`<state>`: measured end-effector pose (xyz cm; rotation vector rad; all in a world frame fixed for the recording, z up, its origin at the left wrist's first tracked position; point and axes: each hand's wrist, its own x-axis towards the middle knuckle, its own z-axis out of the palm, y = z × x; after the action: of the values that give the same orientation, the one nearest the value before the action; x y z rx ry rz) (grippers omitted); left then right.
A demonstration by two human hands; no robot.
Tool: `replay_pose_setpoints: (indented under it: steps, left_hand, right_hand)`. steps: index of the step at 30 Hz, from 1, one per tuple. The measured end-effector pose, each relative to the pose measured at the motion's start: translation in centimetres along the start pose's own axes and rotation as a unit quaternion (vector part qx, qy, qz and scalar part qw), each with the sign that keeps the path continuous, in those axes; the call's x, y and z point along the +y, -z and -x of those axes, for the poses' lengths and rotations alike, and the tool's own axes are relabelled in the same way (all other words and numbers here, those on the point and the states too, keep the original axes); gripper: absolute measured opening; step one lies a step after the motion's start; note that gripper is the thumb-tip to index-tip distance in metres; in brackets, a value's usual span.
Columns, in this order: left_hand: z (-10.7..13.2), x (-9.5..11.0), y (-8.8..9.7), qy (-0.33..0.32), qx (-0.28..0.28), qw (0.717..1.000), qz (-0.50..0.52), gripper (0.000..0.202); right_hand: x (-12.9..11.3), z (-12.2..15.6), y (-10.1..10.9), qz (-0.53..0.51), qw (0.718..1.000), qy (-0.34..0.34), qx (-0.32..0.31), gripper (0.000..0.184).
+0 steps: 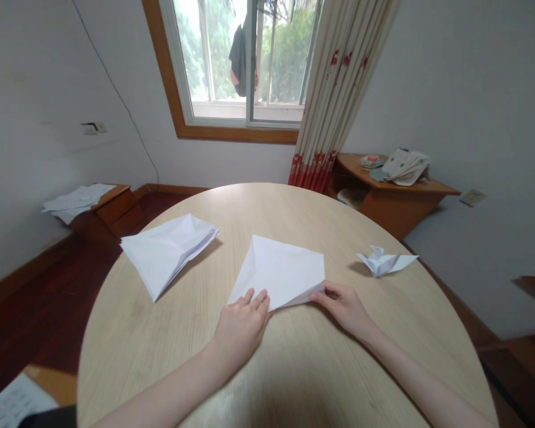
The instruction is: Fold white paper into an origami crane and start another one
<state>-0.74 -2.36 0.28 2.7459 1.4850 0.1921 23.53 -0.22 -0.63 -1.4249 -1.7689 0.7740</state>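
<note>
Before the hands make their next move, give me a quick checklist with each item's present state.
1. Left hand on the white sheet: ok, fingers over its near edge.
2. Right hand gripping the sheet: ok, thumb and fingers at its near right corner.
3. Paper bird clear of the right hand: ok, apart.
4. Folded paper at left clear of the sheet: ok, bare tabletop between.
5. Underside layers aligned: cannot tell, hidden.

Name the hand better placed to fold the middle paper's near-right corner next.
Probably the right hand: it pinches the folded white paper there. The left hand lies farther left, resting on the near edge, seemingly steadying it.
</note>
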Motion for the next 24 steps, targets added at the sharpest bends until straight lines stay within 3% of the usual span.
replay_pose_setpoints:
  steps: [8,18,24]
  left_hand:
    - [0.1,-0.2,0.2,0.003,0.006,0.999,0.031,0.019]
    - [-0.2,0.0,1.2,0.033,0.023,0.998,0.045,0.023]
    - [-0.3,-0.1,1.1,0.056,-0.029,0.995,0.072,0.024]
  right_hand:
    - [0.3,0.0,0.2,0.029,0.997,0.026,0.073,0.04]
    - [0.9,-0.6,0.3,0.035,0.995,-0.025,0.095,0.05]
    - [1.3,-0.8,0.8,0.054,0.989,-0.021,0.137,0.052]
